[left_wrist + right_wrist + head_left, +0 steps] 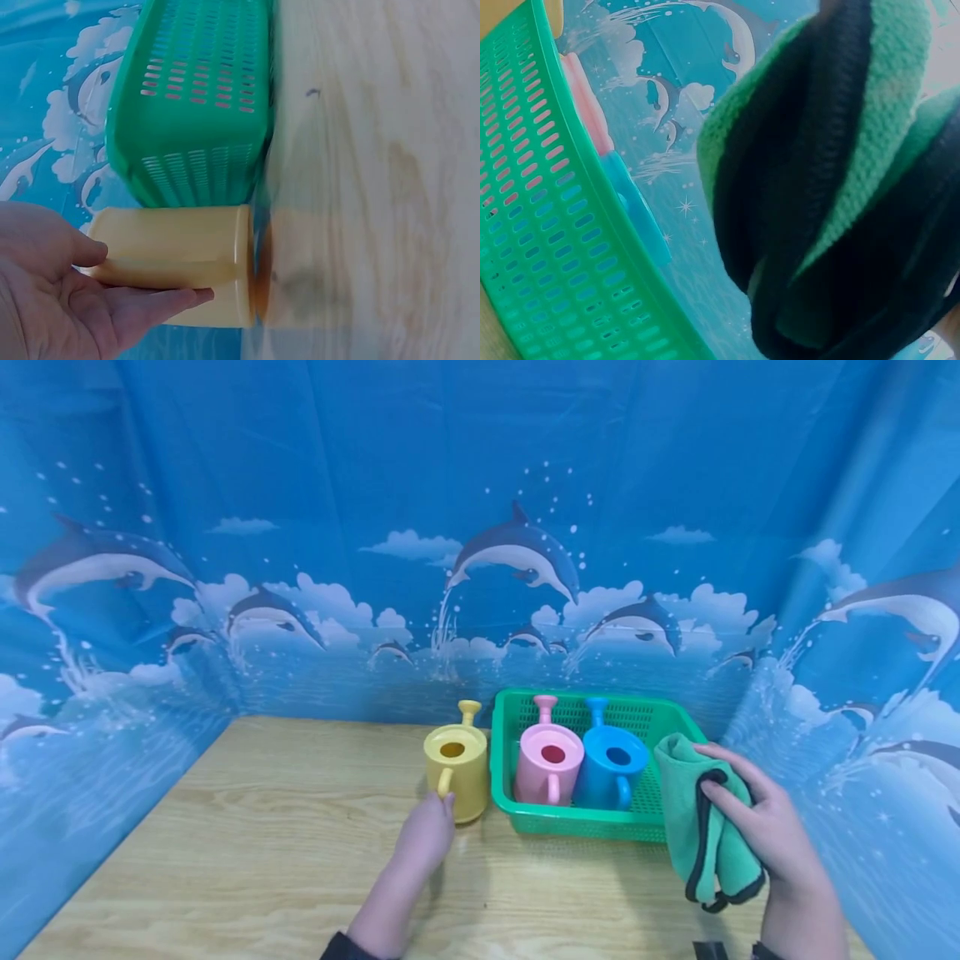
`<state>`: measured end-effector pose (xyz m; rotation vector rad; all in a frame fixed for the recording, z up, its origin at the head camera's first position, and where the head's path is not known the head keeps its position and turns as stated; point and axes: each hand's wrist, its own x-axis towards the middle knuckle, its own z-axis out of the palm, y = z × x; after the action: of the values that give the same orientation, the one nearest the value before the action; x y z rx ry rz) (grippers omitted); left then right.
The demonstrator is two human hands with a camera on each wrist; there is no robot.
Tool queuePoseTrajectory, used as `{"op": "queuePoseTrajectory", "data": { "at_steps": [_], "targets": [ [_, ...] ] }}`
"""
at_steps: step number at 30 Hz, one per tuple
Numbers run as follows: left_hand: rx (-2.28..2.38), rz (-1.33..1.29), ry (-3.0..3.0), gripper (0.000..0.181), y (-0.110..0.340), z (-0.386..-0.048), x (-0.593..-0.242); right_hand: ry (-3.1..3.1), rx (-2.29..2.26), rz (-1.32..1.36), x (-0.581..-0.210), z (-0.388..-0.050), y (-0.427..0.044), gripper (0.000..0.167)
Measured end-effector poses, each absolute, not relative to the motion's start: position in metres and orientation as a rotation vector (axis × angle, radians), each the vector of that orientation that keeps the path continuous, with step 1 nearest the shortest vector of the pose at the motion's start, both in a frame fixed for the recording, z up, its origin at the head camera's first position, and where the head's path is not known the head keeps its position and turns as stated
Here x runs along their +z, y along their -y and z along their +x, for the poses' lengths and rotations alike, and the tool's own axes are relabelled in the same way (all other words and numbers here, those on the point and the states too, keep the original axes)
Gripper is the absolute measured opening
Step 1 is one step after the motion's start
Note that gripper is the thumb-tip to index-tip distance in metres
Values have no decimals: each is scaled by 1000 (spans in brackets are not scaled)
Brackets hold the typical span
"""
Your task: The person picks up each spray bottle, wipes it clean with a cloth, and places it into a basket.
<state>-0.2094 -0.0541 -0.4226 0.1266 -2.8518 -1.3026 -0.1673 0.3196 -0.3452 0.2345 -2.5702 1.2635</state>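
Note:
My left hand (pixel 426 833) grips the handle of a yellow watering can (pixel 468 789) just left of the green basket (pixel 592 822). In the left wrist view, the thumb and fingers lie around that handle (pixel 161 274); the can is upright at the table surface. My right hand (pixel 776 827) holds a folded green towel (pixel 682 818) with black edging above the basket's right front corner. That towel (pixel 889 97) fills much of the right wrist view and hides most of the hand. A pink watering can (pixel 532 781) and a blue watering can (pixel 596 785) stand side by side inside the basket.
A light wood-grain table (pixel 285 843) lies under everything. Blue curtains with printed dolphins (pixel 517 556) hang behind and along both sides. The basket stands near the back curtain, its left wall beside the yellow can.

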Motion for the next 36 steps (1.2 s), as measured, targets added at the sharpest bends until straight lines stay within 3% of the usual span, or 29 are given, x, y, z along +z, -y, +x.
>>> {"op": "queuePoseTrajectory", "data": {
  "at_steps": [12, 26, 36],
  "targets": [
    [-1374, 168, 2757, 26, 66, -214, -416, 2569, 1269, 237, -346, -169, -319, 46],
    [-1820, 236, 2448, 31, 82, -225, -420, 2592, 1345, 245, -348, -171, -316, 47],
    [-1848, 326, 2231, 41, 92, -224, -423, 2611, 1301, 250, -346, -171, -312, 46]
  ]
}}
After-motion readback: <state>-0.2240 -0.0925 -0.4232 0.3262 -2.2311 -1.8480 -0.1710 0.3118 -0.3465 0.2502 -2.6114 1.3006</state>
